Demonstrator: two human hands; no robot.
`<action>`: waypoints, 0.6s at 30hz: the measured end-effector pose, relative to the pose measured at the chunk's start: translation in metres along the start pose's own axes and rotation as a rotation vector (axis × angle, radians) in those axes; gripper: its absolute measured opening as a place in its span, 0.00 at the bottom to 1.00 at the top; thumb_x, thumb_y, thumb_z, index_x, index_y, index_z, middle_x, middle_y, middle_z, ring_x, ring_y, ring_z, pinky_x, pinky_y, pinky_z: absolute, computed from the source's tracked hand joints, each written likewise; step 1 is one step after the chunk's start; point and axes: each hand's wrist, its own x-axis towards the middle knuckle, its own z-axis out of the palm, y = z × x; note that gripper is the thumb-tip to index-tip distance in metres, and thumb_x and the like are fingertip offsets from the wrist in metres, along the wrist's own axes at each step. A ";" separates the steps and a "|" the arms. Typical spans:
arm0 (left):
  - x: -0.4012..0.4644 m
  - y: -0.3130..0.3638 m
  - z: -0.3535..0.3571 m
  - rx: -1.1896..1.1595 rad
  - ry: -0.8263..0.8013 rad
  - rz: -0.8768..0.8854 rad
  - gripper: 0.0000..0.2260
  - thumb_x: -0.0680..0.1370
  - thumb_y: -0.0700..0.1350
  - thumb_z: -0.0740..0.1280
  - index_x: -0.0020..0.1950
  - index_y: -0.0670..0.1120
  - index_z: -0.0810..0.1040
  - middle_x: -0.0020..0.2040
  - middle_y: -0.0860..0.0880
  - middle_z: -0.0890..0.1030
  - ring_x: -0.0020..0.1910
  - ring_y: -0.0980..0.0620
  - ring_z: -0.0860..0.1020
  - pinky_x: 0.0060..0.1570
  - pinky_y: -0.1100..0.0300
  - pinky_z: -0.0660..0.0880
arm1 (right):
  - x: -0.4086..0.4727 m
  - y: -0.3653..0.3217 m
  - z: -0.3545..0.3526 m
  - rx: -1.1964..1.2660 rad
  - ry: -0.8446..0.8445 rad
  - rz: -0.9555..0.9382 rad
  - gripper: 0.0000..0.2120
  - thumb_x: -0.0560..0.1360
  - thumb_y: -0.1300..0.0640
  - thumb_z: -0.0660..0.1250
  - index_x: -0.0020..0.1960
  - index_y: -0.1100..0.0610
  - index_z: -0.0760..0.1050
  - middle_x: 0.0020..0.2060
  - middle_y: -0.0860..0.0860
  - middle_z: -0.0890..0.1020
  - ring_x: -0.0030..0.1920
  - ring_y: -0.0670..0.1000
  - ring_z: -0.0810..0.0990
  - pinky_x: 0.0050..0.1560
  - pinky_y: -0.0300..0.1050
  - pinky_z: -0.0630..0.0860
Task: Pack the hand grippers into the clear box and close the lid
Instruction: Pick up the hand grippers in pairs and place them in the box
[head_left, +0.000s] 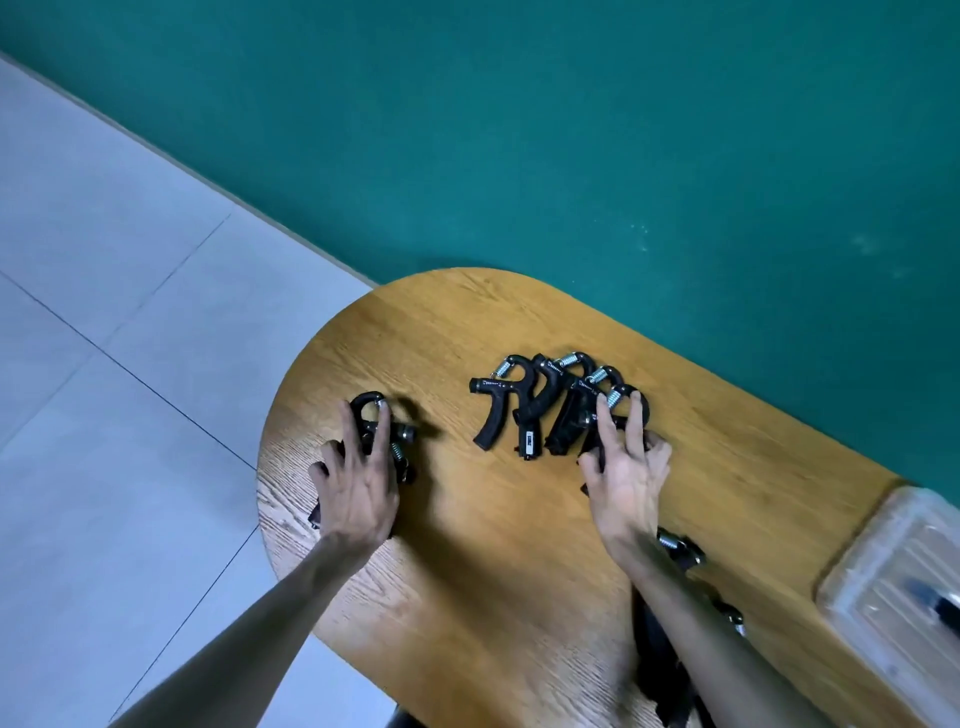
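Several black hand grippers (524, 410) with steel springs lie side by side in the middle of the wooden table (493, 525). My left hand (358, 483) lies over a separate hand gripper (402, 436) at the table's left end, fingers and thumb closing round it. My right hand (631, 467) grips the rightmost hand gripper (631, 397) of the row, fingertips at its spring loop. The clear box (883, 582) stands at the right edge, blurred, with something dark inside. Whether its lid is on I cannot tell.
More black hand grippers (680, 551) lie near the front, partly hidden under my right forearm. The table's rounded left end drops off to a grey tiled floor (104, 364). A teal wall (571, 156) lies beyond the far edge.
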 end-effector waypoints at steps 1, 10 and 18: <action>-0.005 0.007 -0.008 -0.004 -0.037 0.014 0.39 0.78 0.39 0.65 0.84 0.52 0.49 0.82 0.35 0.48 0.54 0.34 0.70 0.48 0.41 0.69 | -0.006 -0.001 -0.008 0.001 -0.019 0.010 0.33 0.80 0.63 0.62 0.81 0.45 0.56 0.82 0.52 0.48 0.57 0.58 0.60 0.57 0.56 0.63; -0.060 0.089 -0.066 0.047 -0.038 0.196 0.44 0.80 0.49 0.65 0.81 0.56 0.32 0.81 0.37 0.35 0.63 0.36 0.69 0.57 0.41 0.72 | -0.074 -0.012 -0.071 -0.098 0.046 -0.035 0.42 0.72 0.69 0.72 0.80 0.48 0.60 0.81 0.57 0.50 0.57 0.61 0.65 0.49 0.56 0.70; -0.128 0.162 -0.117 0.032 -0.014 0.393 0.38 0.82 0.46 0.58 0.82 0.55 0.34 0.80 0.37 0.31 0.56 0.42 0.68 0.53 0.47 0.67 | -0.132 -0.012 -0.141 -0.161 0.143 0.059 0.37 0.72 0.63 0.73 0.78 0.49 0.65 0.81 0.57 0.56 0.53 0.59 0.65 0.50 0.61 0.74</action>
